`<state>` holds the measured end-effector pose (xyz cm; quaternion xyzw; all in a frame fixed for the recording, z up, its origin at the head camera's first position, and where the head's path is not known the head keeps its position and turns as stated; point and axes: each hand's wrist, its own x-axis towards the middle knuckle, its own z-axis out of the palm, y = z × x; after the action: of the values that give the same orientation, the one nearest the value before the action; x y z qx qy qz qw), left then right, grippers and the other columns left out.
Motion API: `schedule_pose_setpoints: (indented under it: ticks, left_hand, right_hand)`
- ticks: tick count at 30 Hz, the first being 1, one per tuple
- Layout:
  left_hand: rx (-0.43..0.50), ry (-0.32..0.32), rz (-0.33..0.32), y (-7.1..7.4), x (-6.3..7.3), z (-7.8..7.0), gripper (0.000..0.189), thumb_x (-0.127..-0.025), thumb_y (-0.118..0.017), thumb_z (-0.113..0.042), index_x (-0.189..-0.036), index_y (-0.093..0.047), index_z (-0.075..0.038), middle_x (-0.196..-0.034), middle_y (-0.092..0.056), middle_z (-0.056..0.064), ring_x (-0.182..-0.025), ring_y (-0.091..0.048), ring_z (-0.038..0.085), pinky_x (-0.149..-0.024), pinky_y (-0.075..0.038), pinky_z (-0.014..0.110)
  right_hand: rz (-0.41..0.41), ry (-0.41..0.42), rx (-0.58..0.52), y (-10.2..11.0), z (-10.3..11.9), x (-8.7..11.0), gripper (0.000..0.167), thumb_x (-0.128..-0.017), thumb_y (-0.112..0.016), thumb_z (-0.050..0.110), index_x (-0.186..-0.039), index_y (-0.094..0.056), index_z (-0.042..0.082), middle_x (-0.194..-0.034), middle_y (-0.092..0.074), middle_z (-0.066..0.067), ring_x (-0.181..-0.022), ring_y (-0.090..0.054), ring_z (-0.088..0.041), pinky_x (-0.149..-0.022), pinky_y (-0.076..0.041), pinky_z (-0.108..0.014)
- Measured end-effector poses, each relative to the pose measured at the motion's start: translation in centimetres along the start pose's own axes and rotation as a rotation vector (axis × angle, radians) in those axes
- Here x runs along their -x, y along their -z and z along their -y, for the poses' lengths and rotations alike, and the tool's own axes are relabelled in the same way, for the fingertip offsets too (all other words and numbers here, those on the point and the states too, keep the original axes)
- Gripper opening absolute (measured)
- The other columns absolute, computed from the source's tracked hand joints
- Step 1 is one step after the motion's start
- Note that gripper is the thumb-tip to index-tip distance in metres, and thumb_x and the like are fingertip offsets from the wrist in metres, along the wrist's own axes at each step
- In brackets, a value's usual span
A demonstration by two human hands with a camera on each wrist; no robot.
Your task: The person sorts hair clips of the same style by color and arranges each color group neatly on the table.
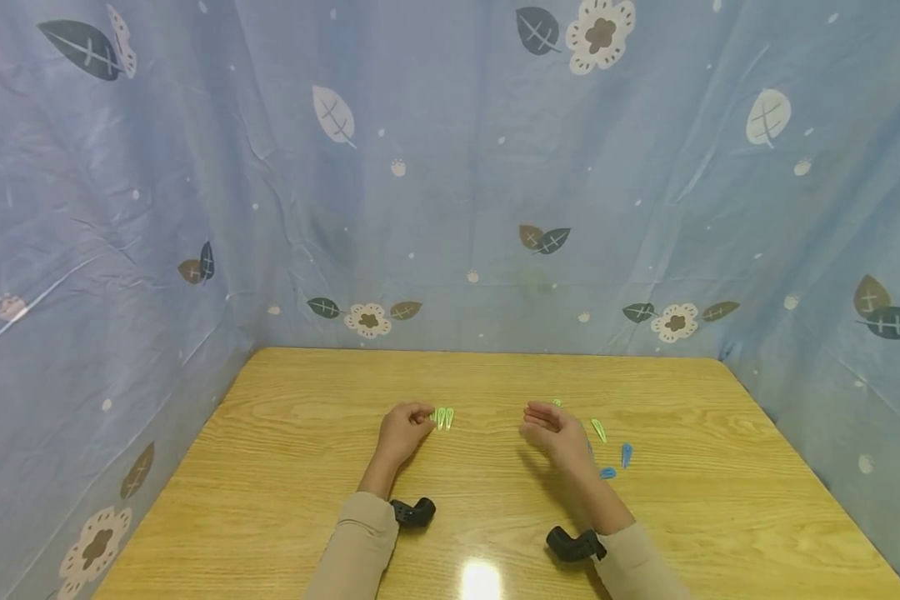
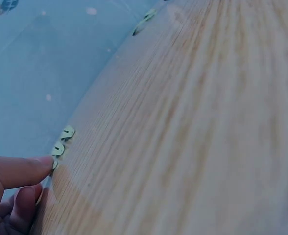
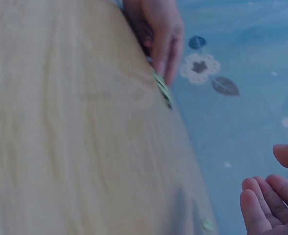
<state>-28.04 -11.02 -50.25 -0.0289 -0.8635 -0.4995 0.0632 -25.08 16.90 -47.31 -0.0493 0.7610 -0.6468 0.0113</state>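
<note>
Three light-green snap hair clips stand side by side near the middle of the wooden table, two plain to see as a middle clip (image 1: 440, 418) and a right clip (image 1: 450, 418). My left hand (image 1: 403, 435) pinches the leftmost clip (image 2: 55, 165), which its fingertips partly cover. Off to the right, my right hand (image 1: 558, 437) is held above the table, its fingers extended and nothing in them. Beside and behind that hand lie a green clip (image 1: 598, 430), a partly hidden green clip (image 1: 557, 402) and blue clips (image 1: 627, 455), one mostly covered by the hand.
A wooden table (image 1: 307, 467) carries everything. Blue patterned cloth (image 1: 450, 167) hangs behind it and at both sides. Each wrist wears a black camera mount, one on the left (image 1: 414, 512) and one on the right (image 1: 573, 545). Light glares off the table's near edge.
</note>
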Motion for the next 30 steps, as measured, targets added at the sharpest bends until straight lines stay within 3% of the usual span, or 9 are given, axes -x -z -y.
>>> schedule_pose_setpoints:
  ticks: [5, 10, 16, 24, 27, 30]
  left_hand:
    - [0.005, -0.004, -0.005, -0.1, 0.0, 0.0, 0.019, -0.084, -0.072, -0.008, -0.103, -0.073, -0.003, -0.081, -0.056, 0.003, -0.074, -0.048, 0.016, -0.067, -0.042, 0.03]
    - [0.003, -0.009, -0.003, -0.2, 0.0, 0.1, 0.019, -0.084, -0.072, -0.008, -0.103, -0.073, -0.003, -0.081, -0.056, 0.003, -0.073, -0.048, 0.015, -0.066, -0.042, 0.029]
    - [-0.008, -0.013, -0.006, -0.2, 0.0, 0.1, 0.02, -0.084, -0.072, -0.008, -0.104, -0.073, -0.003, -0.08, -0.055, 0.002, -0.073, -0.048, 0.015, -0.065, -0.042, 0.029]
    - [-0.009, -0.018, -0.01, -0.2, 0.0, 0.2, 0.02, -0.084, -0.072, -0.008, -0.103, -0.073, -0.003, -0.08, -0.055, 0.002, -0.073, -0.048, 0.015, -0.065, -0.042, 0.029]
    - [-0.005, -0.016, -0.004, -0.2, 0.1, 0.2, 0.02, -0.084, -0.072, -0.008, -0.103, -0.073, -0.003, -0.08, -0.055, 0.002, -0.073, -0.047, 0.015, -0.065, -0.042, 0.029]
    - [-0.007, -0.013, -0.007, -0.2, 0.1, 0.2, 0.02, -0.084, -0.072, -0.008, -0.103, -0.073, -0.003, -0.08, -0.055, 0.002, -0.073, -0.047, 0.015, -0.065, -0.041, 0.029]
  right_hand:
    - [-0.025, 0.017, 0.028, 2.4, 0.4, 0.3, 0.046, -0.093, -0.062, 0.007, -0.133, -0.048, -0.008, -0.131, -0.052, -0.026, -0.117, -0.056, -0.029, -0.086, -0.047, -0.017]
    - [-0.039, 0.062, 0.064, 4.8, 0.0, 0.6, 0.046, -0.093, -0.062, 0.008, -0.132, -0.047, -0.011, -0.13, -0.05, -0.03, -0.109, -0.06, -0.014, -0.085, -0.045, -0.013]
    - [-0.046, 0.037, 0.108, 7.4, -0.7, 1.1, 0.05, -0.094, -0.062, 0.015, -0.135, -0.045, -0.008, -0.135, -0.047, -0.029, -0.102, -0.056, 0.004, -0.085, -0.044, -0.012]
    - [-0.072, 0.035, 0.187, 10.5, -1.4, 1.5, 0.052, -0.097, -0.058, 0.017, -0.138, -0.041, -0.01, -0.136, -0.045, -0.03, -0.099, -0.052, 0.013, -0.084, -0.042, -0.009]
    - [-0.078, 0.001, 0.216, 11.3, -1.8, 1.5, 0.052, -0.097, -0.057, 0.018, -0.139, -0.04, -0.009, -0.137, -0.045, -0.029, -0.1, -0.053, 0.01, -0.083, -0.044, -0.011]
    - [-0.073, -0.022, 0.299, 11.8, -2.0, 1.3, 0.052, -0.098, -0.057, 0.021, -0.138, -0.042, -0.007, -0.135, -0.048, -0.027, -0.109, -0.057, -0.008, -0.082, -0.046, -0.013]
